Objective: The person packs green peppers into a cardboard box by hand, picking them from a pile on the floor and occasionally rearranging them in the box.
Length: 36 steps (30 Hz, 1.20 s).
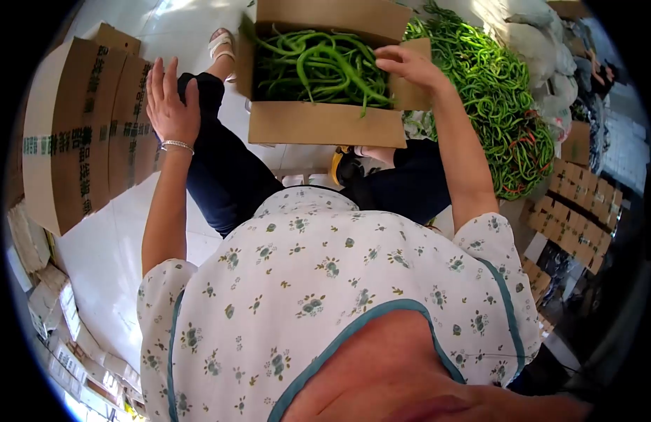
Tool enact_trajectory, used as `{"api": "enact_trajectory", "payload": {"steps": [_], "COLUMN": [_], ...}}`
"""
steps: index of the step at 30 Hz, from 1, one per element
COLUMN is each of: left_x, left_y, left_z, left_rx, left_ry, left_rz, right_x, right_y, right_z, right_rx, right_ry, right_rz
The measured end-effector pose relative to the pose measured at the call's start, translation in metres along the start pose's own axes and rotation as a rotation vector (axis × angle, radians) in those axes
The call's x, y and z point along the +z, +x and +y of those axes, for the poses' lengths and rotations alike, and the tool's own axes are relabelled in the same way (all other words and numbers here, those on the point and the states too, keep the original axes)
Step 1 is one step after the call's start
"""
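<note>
At the far middle of the scene, just beyond the person's lap, an open cardboard box [325, 124] holds long green peppers [322, 63], one tip poking over its near edge; a loose heap [483, 91] lies to the right. The right hand [413, 67] is at the box's right end, fingers half curled; whether its grip has hold of anything I cannot tell. The left hand [172, 105] is spread, apparently empty, near tall cartons [79, 133]. The step in hand looks like settling the contents; the next move calls for light fingers.
</note>
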<state>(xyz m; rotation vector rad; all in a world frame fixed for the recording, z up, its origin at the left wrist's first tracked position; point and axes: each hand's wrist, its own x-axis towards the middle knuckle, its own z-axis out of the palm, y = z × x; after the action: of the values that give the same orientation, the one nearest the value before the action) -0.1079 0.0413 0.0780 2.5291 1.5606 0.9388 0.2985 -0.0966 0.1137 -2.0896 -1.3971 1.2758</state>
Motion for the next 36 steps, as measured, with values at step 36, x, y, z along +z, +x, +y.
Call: {"api": "enact_trajectory", "payload": {"steps": [36], "left_x": [0.002], "left_y": [0.002], "left_z": [-0.012], "left_rx": [-0.020], "left_ry": [-0.086], "left_rz": [-0.023], "right_x": [0.099], "right_y": [0.031], "right_z": [-0.026], "right_rx": [-0.376], "right_ry": [-0.304], "right_rz": [0.149]}}
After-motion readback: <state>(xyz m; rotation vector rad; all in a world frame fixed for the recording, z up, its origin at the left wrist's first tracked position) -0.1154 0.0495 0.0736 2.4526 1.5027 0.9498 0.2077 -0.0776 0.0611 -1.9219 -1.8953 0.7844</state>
